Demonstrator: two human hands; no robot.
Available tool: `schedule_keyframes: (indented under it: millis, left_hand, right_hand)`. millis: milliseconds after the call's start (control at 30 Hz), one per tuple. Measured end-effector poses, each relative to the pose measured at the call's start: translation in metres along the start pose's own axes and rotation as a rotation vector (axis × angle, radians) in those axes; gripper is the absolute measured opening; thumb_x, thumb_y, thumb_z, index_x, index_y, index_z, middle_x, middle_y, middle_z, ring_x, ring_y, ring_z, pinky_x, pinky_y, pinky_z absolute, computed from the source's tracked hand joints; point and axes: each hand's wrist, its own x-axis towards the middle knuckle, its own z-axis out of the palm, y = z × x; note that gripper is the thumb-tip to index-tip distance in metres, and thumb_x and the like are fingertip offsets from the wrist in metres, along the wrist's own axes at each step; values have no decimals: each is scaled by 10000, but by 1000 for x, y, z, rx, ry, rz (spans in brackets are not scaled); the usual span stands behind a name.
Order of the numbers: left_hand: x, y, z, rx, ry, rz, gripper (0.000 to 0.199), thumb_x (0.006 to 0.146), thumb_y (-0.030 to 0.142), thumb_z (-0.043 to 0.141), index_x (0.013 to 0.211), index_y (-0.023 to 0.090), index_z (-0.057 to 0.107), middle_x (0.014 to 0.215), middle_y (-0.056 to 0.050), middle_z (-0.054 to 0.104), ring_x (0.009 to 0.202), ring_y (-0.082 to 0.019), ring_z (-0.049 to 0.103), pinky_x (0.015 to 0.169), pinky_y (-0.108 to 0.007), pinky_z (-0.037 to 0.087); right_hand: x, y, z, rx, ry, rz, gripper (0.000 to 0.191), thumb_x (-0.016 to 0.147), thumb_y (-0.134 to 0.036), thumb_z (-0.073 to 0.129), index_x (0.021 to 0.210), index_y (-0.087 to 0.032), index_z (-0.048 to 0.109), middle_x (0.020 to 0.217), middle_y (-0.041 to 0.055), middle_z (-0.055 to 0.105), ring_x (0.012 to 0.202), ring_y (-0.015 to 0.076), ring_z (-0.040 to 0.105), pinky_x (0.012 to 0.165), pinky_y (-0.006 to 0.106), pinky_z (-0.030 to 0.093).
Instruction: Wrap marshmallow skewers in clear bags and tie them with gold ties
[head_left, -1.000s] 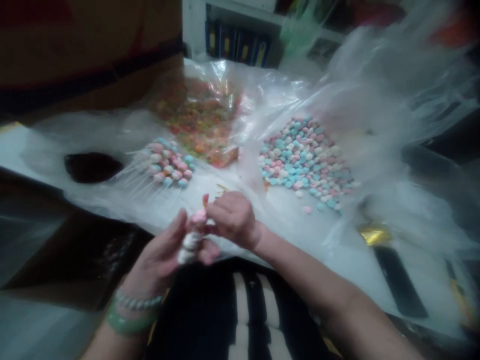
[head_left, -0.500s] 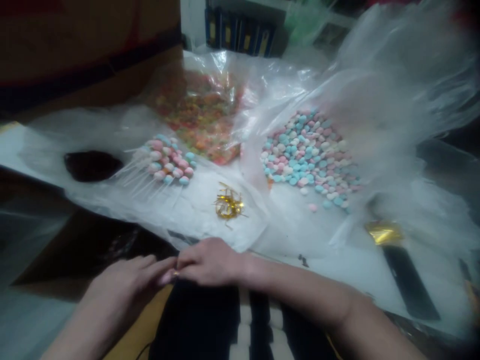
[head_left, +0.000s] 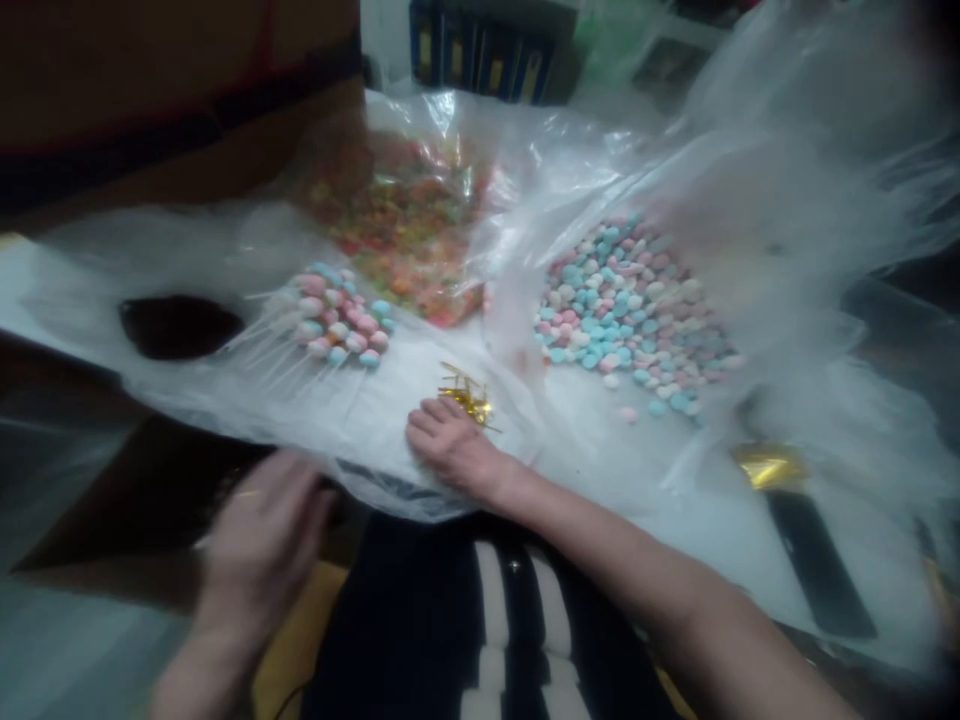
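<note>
My right hand (head_left: 452,443) lies palm down at the near edge of a small pile of gold twist ties (head_left: 471,398), its fingers bent and partly hidden from above. Off the table's near edge, my left hand (head_left: 264,520) is over a dark open box (head_left: 172,500); it is blurred, and its fingertips are hard to make out. Pink, white and blue candies on white sticks (head_left: 341,320) lie in a bunch behind my hands. Loose candies in the same colours (head_left: 622,300) are heaped on clear plastic at the right.
A clear bag of orange and green sweets (head_left: 412,230) lies at the back. A large carton (head_left: 180,100) stands back left. A dark round object (head_left: 180,327) is at left; a black strip (head_left: 817,560) and gold foil (head_left: 770,467) are at right.
My hands have come apart. The right one moved up onto the table beside the gold ties; the left one moved away to the left, over the box.
</note>
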Motion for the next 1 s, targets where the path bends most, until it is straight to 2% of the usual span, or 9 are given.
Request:
schedule_keyframes:
  millis: [33,100,167,267,400,533,667,767,1000]
  left_hand:
    - [13,19,14,-57,-109,159,445,918,231,604,1361,215,568,1294,-129,658,1265,-287,571,1097,-456,412]
    - [27,43,38,-58,-255,295,492,930,251,577,1420,218,531,1387,-121,625,1326,-297,531,1150,-502,335]
    - [29,50,57,-11,-305,304,532,934,134,494,1464,175,488,1441,-146,584,1334,-287,527,1125,-490,354]
    - [22,43,70,38,-286,280,517,909,18,429,1385,162,571,1391,-145,626,1278,-293,570,1060,-482,404]
    - [23,38,67,-3,-236,238,399,913,59,489,1252,171,667,1343,-158,651,1222,-317,592,1006,-475,443]
    - [33,39,62,-82,-225,234,386,894,36,459,1156,177,706,1215,-137,710,1159,-311,613,950,-466,471]
    - [40,36,62,-120,-221,249,356,848,32,475,1061,174,722,1127,-125,726,1095,-301,619,904,-442,482]
    - [45,37,61,-130,-285,224,340,799,20,505,1004,188,718,1091,-108,720,1070,-299,606,881,-435,475]
    - [61,36,50,-238,-501,92,339,715,0,493,870,212,708,967,-80,696,937,-250,599,814,-394,477]
  right_hand:
    - [-2,0,0,-3,16,-5,157,958,-126,493,1010,-144,640,1126,127,646,1091,270,518,1024,457,399]
    - [-6,1,1,-4,52,-19,151,977,-171,493,989,-149,642,1122,123,648,1088,265,513,1025,439,406]
    - [-13,7,2,-2,85,-28,158,984,-186,491,1008,-151,643,1133,120,649,1127,267,504,1055,443,392]
    - [-27,25,0,-4,118,-11,191,987,-151,465,1050,-150,645,1139,123,656,1197,270,492,1086,465,377]
    - [-46,48,-11,9,160,95,266,970,-74,419,1032,-158,664,1208,121,667,1284,271,467,1118,474,361]
    - [-47,40,-19,35,184,208,257,933,-75,470,1054,-165,679,1327,109,644,1334,312,439,1125,518,333]
    - [-35,13,-13,71,152,40,202,978,-139,492,1056,-188,671,1297,90,658,1340,286,462,1133,523,319]
    - [-26,9,-8,0,93,-105,162,987,-151,510,1053,-173,656,1197,74,681,1280,271,517,1130,499,334]
    - [-22,38,-22,-64,62,166,140,915,-68,556,850,-168,630,907,55,674,1139,267,566,1095,488,347]
